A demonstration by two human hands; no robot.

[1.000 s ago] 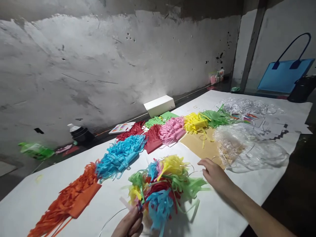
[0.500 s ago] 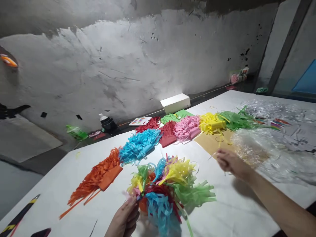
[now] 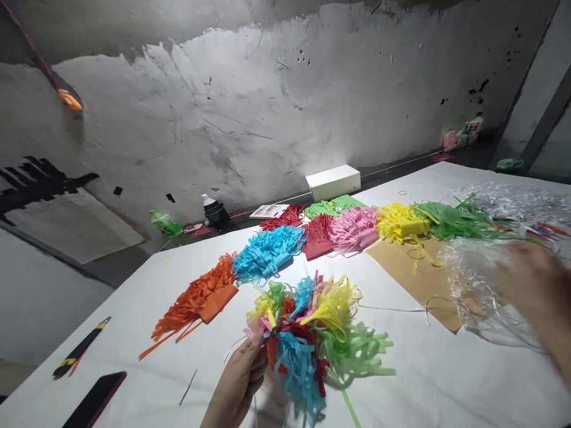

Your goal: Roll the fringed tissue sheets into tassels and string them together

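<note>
Tissue-paper tassels [image 3: 297, 353] in blue, green, yellow, red and pink form a colourful bunch at the front middle. My left hand [image 3: 241, 375] pinches the bunch at its left side, fingers closed. From its right side a thin string [image 3: 392, 308] runs across to a sheet of brown paper [image 3: 408, 279]. My right hand [image 3: 533, 285] is at the far right, over crumpled clear plastic [image 3: 464, 270]. Motion smears its fingers, so neither their pose nor anything in them can be made out.
Fringed paper stacks lie behind the bunch: orange [image 3: 218, 303], blue [image 3: 267, 255], red [image 3: 319, 238], pink [image 3: 354, 229], yellow [image 3: 404, 223], green [image 3: 455, 219]. A utility knife [image 3: 82, 348] and phone [image 3: 96, 401] lie at left. A white box [image 3: 333, 183] stands by the wall.
My right hand has moved right, from above the brown paper to the clear plastic. The string now lies stretched across the table. My left hand keeps its pinch; the view has shifted left.
</note>
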